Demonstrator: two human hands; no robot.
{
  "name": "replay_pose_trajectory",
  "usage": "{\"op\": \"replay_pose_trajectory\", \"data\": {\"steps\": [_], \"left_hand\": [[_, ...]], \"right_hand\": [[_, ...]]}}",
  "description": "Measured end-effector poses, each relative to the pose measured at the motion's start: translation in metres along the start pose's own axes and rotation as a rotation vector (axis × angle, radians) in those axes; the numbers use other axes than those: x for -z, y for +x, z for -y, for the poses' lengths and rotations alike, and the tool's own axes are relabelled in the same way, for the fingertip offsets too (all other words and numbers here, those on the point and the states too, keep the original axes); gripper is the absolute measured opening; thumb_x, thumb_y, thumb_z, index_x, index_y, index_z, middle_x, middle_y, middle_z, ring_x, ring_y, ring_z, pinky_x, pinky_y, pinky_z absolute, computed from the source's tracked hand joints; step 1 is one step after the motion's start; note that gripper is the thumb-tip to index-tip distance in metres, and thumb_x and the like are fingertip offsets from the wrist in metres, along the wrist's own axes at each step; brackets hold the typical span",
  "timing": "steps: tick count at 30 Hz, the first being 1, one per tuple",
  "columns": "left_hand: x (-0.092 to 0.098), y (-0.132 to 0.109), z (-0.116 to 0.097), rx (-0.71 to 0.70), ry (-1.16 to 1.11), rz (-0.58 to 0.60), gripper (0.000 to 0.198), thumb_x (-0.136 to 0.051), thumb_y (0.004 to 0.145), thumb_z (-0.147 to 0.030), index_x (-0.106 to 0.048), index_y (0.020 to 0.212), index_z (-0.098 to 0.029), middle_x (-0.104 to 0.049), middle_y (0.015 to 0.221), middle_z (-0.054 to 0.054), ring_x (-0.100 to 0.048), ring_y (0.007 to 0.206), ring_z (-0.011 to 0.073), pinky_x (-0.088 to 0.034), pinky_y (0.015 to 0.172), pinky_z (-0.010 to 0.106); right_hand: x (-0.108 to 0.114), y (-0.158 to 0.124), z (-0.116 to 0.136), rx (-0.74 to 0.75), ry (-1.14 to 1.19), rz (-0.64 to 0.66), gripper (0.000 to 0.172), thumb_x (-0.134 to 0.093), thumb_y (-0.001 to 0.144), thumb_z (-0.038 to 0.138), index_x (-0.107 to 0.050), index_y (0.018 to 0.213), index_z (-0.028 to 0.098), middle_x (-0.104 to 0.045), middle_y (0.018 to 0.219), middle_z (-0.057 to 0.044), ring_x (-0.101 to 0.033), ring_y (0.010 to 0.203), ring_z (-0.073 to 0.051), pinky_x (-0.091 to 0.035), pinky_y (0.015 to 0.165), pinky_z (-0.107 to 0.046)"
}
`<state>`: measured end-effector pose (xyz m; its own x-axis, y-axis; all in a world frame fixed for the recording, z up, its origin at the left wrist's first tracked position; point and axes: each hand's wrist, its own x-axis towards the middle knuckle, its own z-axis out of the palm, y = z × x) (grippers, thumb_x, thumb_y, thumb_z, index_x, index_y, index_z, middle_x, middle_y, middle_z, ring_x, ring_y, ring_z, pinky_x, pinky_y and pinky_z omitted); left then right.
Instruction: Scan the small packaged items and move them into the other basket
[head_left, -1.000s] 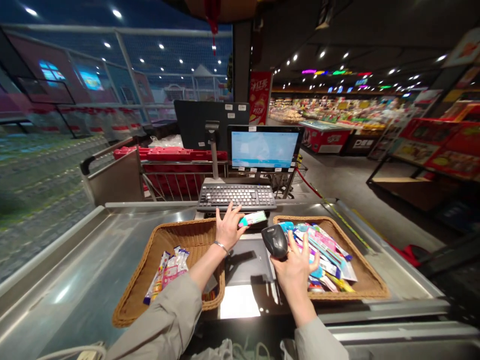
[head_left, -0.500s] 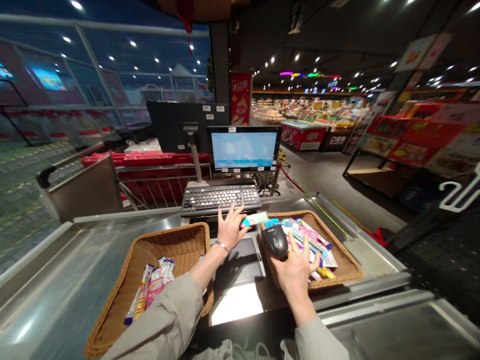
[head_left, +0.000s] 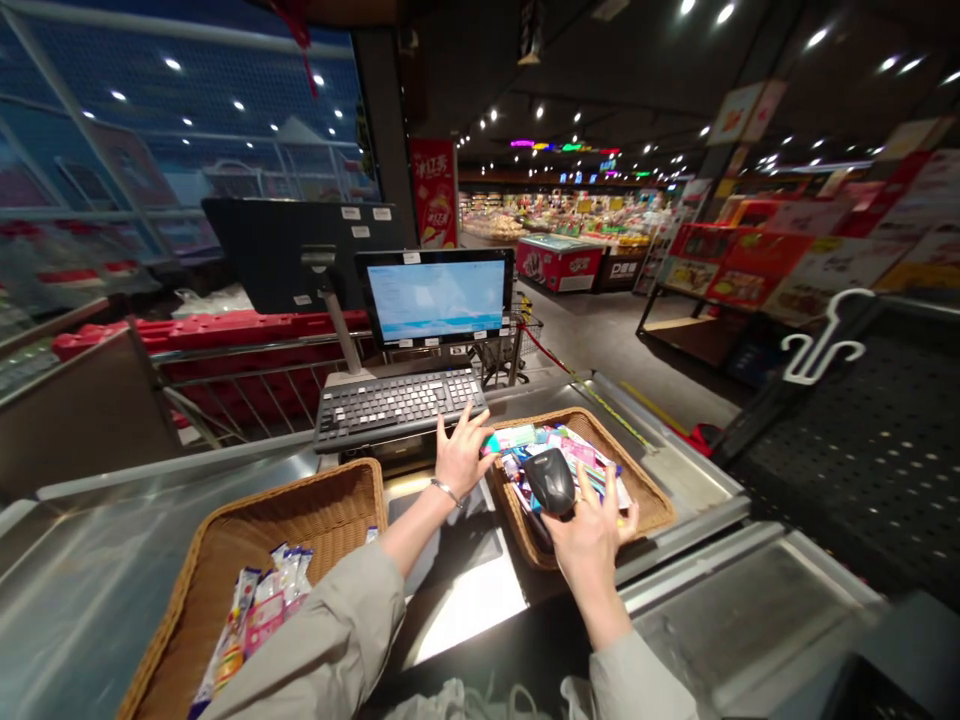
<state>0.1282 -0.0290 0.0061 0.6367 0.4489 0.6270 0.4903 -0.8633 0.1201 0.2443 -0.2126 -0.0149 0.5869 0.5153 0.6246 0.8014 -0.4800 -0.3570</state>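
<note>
My left hand (head_left: 461, 455) sits just in front of the keyboard, pinching a small teal-and-white packet (head_left: 491, 445) at its fingertips, above the far rim of the right-hand wicker basket (head_left: 581, 420). My right hand (head_left: 592, 540) grips a black handheld barcode scanner (head_left: 550, 482) over that basket, which is heaped with flat, colourful packaged goods (head_left: 559, 460). A few wrapped sticks and sachets (head_left: 255, 610) lie in the left-hand wicker basket (head_left: 292, 500), below my left forearm. Grey sleeves cover both forearms.
A black keyboard (head_left: 397, 405) and a checkout monitor (head_left: 433, 295) stand beyond my hands on the stainless steel counter (head_left: 112, 530). A black pegboard panel (head_left: 847, 440) with a white hanger (head_left: 821, 335) rises at right. Red-trimmed trolleys, freezers and shelves lie beyond.
The whole scene has slid left and the baskets look turned as my head swings right. My hands stay in about the same place, still holding the packet and the scanner.
</note>
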Motion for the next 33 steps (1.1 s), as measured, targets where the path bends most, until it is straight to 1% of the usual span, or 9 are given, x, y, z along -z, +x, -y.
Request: {"op": "replay_pose_trajectory", "data": {"steps": [4,8,13,18,21,25,29,31,33], "left_hand": [[-0.008,0.004,-0.006,-0.023,-0.032,0.024,0.024,-0.062,0.085,-0.033,-0.063,0.107,-0.024,-0.059,0.136,0.010,-0.035,0.141,0.0307,-0.013,0.114,0.068],[-0.018,0.007,-0.010,-0.051,-0.062,0.040,0.025,-0.063,0.085,-0.035,-0.062,0.107,-0.023,-0.058,0.137,0.010,-0.033,0.142,0.0308,-0.011,0.114,0.069],[-0.030,0.011,-0.014,-0.065,-0.090,0.057,0.025,-0.064,0.084,-0.033,-0.062,0.107,-0.024,-0.059,0.136,0.009,-0.035,0.141,0.0305,-0.010,0.114,0.070],[-0.040,0.014,-0.020,-0.106,-0.111,0.068,0.025,-0.063,0.085,-0.032,-0.062,0.108,-0.024,-0.059,0.137,0.010,-0.033,0.142,0.0308,-0.009,0.113,0.071],[-0.046,0.017,-0.025,-0.124,-0.125,0.069,0.025,-0.063,0.085,-0.032,-0.062,0.109,-0.024,-0.059,0.136,0.010,-0.033,0.142,0.0306,-0.008,0.113,0.071],[-0.052,0.021,-0.034,-0.155,-0.146,0.062,0.026,-0.063,0.086,-0.031,-0.062,0.110,-0.025,-0.059,0.136,0.010,-0.034,0.142,0.0304,-0.009,0.113,0.071],[-0.056,0.023,-0.041,-0.182,-0.151,0.063,0.027,-0.062,0.086,-0.030,-0.062,0.112,-0.025,-0.059,0.136,0.010,-0.033,0.142,0.0307,-0.009,0.112,0.072],[-0.058,0.023,-0.044,-0.183,-0.149,0.083,0.027,-0.061,0.087,-0.029,-0.062,0.113,-0.026,-0.058,0.136,0.010,-0.032,0.143,0.0304,-0.009,0.112,0.072],[-0.061,0.022,-0.048,-0.163,-0.133,0.119,0.031,-0.059,0.087,-0.029,-0.060,0.118,-0.027,-0.055,0.141,0.009,-0.028,0.144,0.0305,-0.009,0.112,0.072]], "right_hand": [[0.003,0.000,-0.007,0.002,-0.033,-0.035,0.031,-0.055,0.083,0.042,-0.068,0.101,0.021,-0.062,0.129,-0.010,-0.026,0.141,-0.033,-0.015,0.106,-0.059],[0.002,-0.001,-0.015,-0.033,-0.047,-0.031,0.026,-0.057,0.080,0.038,-0.069,0.095,0.021,-0.062,0.129,-0.008,-0.026,0.141,-0.032,-0.018,0.106,-0.056],[0.002,-0.004,-0.025,-0.057,-0.053,-0.053,0.028,-0.056,0.078,0.036,-0.068,0.097,0.019,-0.062,0.129,-0.009,-0.028,0.140,-0.032,-0.013,0.107,-0.057],[0.006,-0.005,-0.031,-0.105,-0.059,-0.076,0.025,-0.054,0.078,0.037,-0.068,0.089,0.020,-0.063,0.127,-0.010,-0.029,0.139,-0.034,-0.009,0.107,-0.060],[0.007,-0.007,-0.037,-0.108,-0.073,-0.098,0.025,-0.054,0.078,0.038,-0.068,0.087,0.020,-0.064,0.126,-0.010,-0.030,0.138,-0.034,-0.008,0.107,-0.060],[0.008,-0.011,-0.045,-0.088,-0.098,-0.106,0.026,-0.053,0.080,0.038,-0.068,0.091,0.020,-0.064,0.126,-0.010,-0.029,0.139,-0.033,-0.011,0.106,-0.059],[0.010,-0.012,-0.049,-0.108,-0.121,-0.112,0.031,-0.050,0.082,0.039,-0.067,0.099,0.020,-0.064,0.126,-0.011,-0.028,0.139,-0.033,-0.014,0.104,-0.058],[0.011,-0.012,-0.050,-0.115,-0.120,-0.117,0.033,-0.049,0.083,0.040,-0.066,0.103,0.020,-0.063,0.126,-0.012,-0.028,0.139,-0.033,-0.015,0.103,-0.058],[0.012,-0.011,-0.050,-0.125,-0.123,-0.109,0.035,-0.049,0.083,0.041,-0.066,0.105,0.020,-0.063,0.126,-0.012,-0.027,0.140,-0.032,-0.015,0.103,-0.058]]}}
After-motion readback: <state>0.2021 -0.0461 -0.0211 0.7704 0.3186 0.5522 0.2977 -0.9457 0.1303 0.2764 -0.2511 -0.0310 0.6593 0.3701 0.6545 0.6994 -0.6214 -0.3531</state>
